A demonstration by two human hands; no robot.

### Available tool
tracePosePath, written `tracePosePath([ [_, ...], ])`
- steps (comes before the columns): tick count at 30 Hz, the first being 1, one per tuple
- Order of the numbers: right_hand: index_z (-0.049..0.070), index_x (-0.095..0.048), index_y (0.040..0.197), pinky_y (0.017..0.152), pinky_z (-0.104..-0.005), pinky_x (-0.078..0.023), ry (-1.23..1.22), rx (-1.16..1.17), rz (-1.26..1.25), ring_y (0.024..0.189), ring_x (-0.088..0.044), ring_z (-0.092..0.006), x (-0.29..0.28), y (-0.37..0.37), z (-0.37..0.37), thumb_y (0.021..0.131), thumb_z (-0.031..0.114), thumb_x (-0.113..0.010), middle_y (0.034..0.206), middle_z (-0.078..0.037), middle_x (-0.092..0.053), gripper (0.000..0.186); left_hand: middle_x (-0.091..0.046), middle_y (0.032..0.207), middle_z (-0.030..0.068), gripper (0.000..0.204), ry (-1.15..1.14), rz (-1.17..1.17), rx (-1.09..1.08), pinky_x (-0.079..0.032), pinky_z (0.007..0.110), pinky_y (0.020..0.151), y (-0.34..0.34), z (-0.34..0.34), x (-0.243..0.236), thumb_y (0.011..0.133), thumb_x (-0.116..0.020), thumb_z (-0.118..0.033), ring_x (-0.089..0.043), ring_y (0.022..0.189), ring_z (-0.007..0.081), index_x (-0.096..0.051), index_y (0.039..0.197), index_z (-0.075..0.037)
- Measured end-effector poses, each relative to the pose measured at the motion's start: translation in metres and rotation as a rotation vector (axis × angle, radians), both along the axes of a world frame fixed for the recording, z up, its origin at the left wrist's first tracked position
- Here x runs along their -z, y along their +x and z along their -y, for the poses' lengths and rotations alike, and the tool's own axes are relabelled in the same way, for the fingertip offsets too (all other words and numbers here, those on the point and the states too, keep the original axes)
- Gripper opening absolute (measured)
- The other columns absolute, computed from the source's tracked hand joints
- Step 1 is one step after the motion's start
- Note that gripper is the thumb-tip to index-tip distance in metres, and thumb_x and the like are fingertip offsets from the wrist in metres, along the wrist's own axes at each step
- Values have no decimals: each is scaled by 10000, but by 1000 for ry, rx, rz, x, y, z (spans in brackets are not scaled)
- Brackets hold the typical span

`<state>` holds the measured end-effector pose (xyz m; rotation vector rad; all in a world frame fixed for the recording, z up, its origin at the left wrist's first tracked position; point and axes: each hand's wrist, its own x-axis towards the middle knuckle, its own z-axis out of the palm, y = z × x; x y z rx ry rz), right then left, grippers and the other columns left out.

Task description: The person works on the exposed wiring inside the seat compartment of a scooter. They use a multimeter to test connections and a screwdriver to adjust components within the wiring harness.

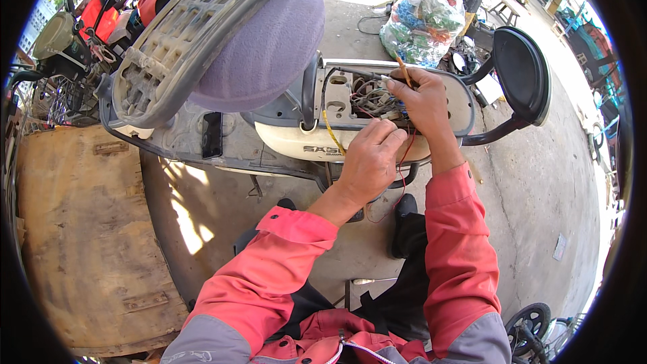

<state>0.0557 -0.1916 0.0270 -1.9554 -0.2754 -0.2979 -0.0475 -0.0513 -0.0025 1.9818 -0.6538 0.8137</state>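
The open seat compartment of a white electric scooter (pixel 283 141) holds a tangle of grey and coloured wires (pixel 377 100). Over the compartment's right part, my right hand (pixel 424 101) is closed on a thin orange stick-like tool (pixel 404 73), which slants upward. My left hand (pixel 372 158) is closed at the compartment's near edge, fingertips against the wiring; what it pinches is hidden. A thin red wire (pixel 406 165) hangs down beside its fingers. To its left, a yellow-and-black cable (pixel 330 128) loops over the side panel.
The tipped-up seat (pixel 195 40) and a purple cushion (pixel 269 47) rise at the left. A black phone (pixel 212 135) lies on the footboard. A black backrest (pixel 520 75) stands at right, a wooden board (pixel 87 229) at left. A screwdriver (pixel 371 281) lies between my legs.
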Motion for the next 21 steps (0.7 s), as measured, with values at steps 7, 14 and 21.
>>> tracePosePath([
  [7, -50, -766, 1040, 678, -316, -489, 0, 18, -3, 698, -582, -128, -2, -2, 1, 847, 168, -833, 769, -77, -696, 298, -637, 961, 143, 230, -70, 12, 15, -520, 453, 751, 4, 9, -3, 810, -683, 108, -625, 893, 368, -673, 1023, 21],
  [14, -55, -759, 1022, 681, -306, -490, -3, 20, 2, 704, -584, -121, -2, -1, 1, 850, 167, -826, 772, -70, -699, 289, -631, 953, 138, 207, -94, 21, 23, -517, 447, 748, 9, 15, -5, 828, -691, 98, -621, 888, 362, -674, 1018, 18],
  [21, -46, -769, 1027, 699, -289, -507, 65, 21, -58, 729, -612, -105, 3, 2, 5, 844, 173, -830, 821, -58, -729, 292, -631, 954, 139, 190, -118, 19, 43, -516, 448, 753, 11, 18, -5, 836, -707, 83, -618, 886, 361, -677, 1012, 18],
])
